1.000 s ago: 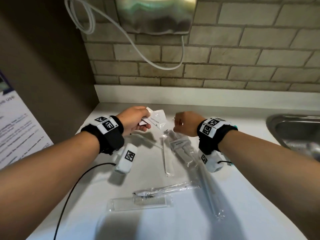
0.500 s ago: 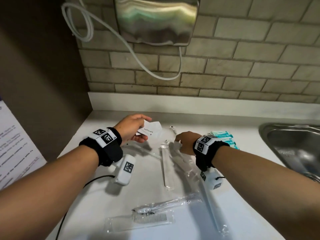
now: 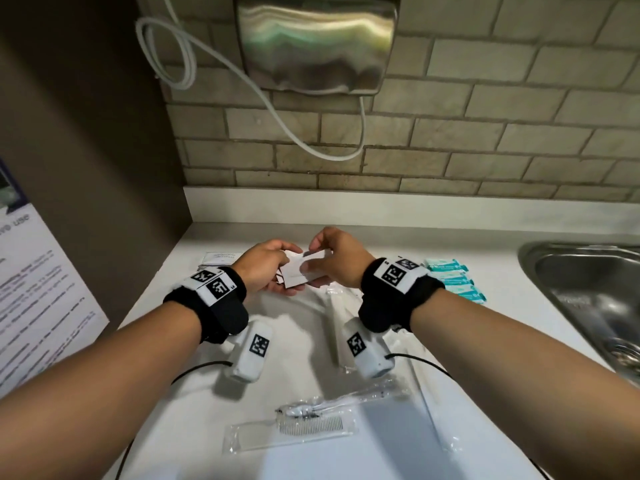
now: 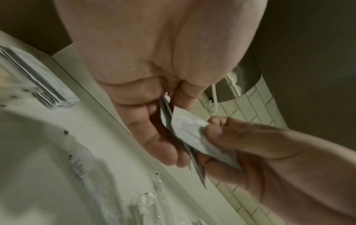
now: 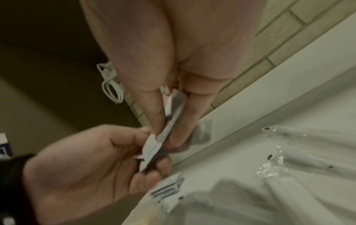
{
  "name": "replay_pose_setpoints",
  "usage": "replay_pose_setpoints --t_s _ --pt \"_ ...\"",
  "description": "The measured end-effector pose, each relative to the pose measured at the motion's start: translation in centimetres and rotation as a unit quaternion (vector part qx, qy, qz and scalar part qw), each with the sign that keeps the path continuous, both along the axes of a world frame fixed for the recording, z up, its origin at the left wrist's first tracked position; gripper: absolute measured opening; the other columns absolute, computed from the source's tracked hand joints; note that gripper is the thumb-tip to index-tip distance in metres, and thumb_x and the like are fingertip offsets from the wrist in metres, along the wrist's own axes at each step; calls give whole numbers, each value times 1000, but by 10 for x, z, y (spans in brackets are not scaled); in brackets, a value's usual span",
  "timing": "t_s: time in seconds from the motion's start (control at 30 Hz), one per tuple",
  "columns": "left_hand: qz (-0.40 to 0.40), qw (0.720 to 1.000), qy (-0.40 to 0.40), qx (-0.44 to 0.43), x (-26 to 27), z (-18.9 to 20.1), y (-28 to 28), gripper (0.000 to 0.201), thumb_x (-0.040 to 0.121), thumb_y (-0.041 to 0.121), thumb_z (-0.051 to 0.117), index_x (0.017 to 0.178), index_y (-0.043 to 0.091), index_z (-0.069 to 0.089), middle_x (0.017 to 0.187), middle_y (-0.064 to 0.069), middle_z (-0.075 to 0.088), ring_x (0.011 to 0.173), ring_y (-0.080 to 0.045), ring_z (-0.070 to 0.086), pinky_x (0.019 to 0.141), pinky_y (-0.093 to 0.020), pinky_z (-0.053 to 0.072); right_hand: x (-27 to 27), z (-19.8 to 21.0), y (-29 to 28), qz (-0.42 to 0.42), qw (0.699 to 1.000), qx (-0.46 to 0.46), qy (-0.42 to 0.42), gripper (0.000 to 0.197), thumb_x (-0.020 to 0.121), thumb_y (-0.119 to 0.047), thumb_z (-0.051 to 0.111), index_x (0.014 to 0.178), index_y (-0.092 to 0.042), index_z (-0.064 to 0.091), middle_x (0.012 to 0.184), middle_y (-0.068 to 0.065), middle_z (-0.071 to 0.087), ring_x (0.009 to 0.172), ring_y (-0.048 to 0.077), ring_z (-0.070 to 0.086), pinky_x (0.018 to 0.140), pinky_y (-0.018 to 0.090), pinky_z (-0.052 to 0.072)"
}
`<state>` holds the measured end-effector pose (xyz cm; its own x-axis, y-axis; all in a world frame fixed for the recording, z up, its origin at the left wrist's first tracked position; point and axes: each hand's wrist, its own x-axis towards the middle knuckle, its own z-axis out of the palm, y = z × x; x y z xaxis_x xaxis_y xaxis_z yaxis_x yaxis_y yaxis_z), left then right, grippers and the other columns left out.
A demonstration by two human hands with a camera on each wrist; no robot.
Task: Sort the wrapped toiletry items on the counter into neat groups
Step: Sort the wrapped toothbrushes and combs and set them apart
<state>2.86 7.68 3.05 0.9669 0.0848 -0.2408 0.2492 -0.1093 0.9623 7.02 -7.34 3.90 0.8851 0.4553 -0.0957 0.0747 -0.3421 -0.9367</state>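
Sachets [image 3: 300, 271] now sit between both hands, lifted above the counter [image 3: 194, 424] at about 12 o'clock of the work area, in front of the backsplash. Change: a second ago only the left hand [image 3: 260, 268] had a white sachet, while the right hand [image 3: 337, 259] was down over the clear-wrapped sticks; half a second ago it was still low there. Right has since come up and met the left. Left fingers are curled, thumb on top, pinching the left edge of a small stack; right thumb and forefinger pinch the right end of one sachet, other fingers loosely bent. Likely meaning: right is adding a sachet to the left's stack or squaring it, so the sachet group is being built. Left to right on the counter: a white stack [image 3: 219, 259] at 10 o'clock, comb [image 3: 294, 433] and long clear-wrapped items [image 3: 337, 332] from centre to 6 o'clock, teal packets [image 3: 453, 280] at 2 o'clock, sink [image 3: 588, 292] at 3 o'clock. So some groups look set, and the clear-wrapped items remain loose. View differences: head shows the layout but hides the grip detail. Left wrist shows several thin sachets [image 4: 181, 137] edge-on in the left fingers [image 4: 154, 137]. Right wrist shows the right fingers [image 5: 156, 112] clamping the sachet [image 5: 169, 120], and the counter stack [image 5: 169, 188] layered. Print is unreadable.
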Motion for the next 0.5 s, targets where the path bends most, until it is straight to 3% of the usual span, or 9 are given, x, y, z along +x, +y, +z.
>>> replay_pose_setpoints --t_s 0.1,0.13,0.2,0.3,0.4,0.43,0.5 --pt "2 1000 -3 -19 -11 -3 2 31 97 5 34 113 10 60 93 -15 55 70 -37 67 55 -32 58 -2 -13 4 -18 993 -90 -76 28 77 -9 74 81 -15 46 66 13 63 51 23 56 57 36 49" --pt "9 1000 4 -21 -37 -8 33 29 98 7 36 115 10 59 85 -10 50 73 -37 67 58 -32 57 -22 -19 35 7 989 -119 -86 28 76 -15 75 80 -17 47 68 10 64 53 22 56 58 35 49" --pt "-21 999 22 -15 -39 -15 34 28 97 7 39 119 12 56 75 -4 41 77 -34 65 65 -34 58 -28 -22 37 -1 976 -180 -125 28 76 -25 74 81 -18 48 79 5 63 64 22 58 64 35 51" --pt "-39 998 35 19 -40 -21 32 36 92 -4 36 120 11 52 68 -7 40 75 -32 66 74 -37 59 -34 -25 36 -6 955 -253 -155 36 74 -34 74 98 -18 51 101 1 51 80 19 57 65 28 47" --pt "-43 998 20 49 -40 -23 35 37 89 -7 37 116 13 53 82 -14 55 70 -26 65 69 -34 59 -40 -21 32 63 953 -265 -132 65 76 -37 76 129 -16 43 112 -2 47 101 18 55 84 30 48" --pt "-46 997 22 60 -44 -25 39 36 89 -7 39 115 14 54 85 -13 58 68 -22 64 69 -34 59 -45 -22 35 89 948 -280 -118 68 78 -36 75 133 -15 41 111 -1 51 101 18 55 85 28 46" --pt "-55 994 29 92 -52 -28 46 35 90 -6 41 112 17 56 73 -5 59 59 -15 60 74 -40 58 -48 -24 41 122 934 -316 -112 58 80 -34 73 129 -17 45 99 -2 61 89 16 56 74 25 44"
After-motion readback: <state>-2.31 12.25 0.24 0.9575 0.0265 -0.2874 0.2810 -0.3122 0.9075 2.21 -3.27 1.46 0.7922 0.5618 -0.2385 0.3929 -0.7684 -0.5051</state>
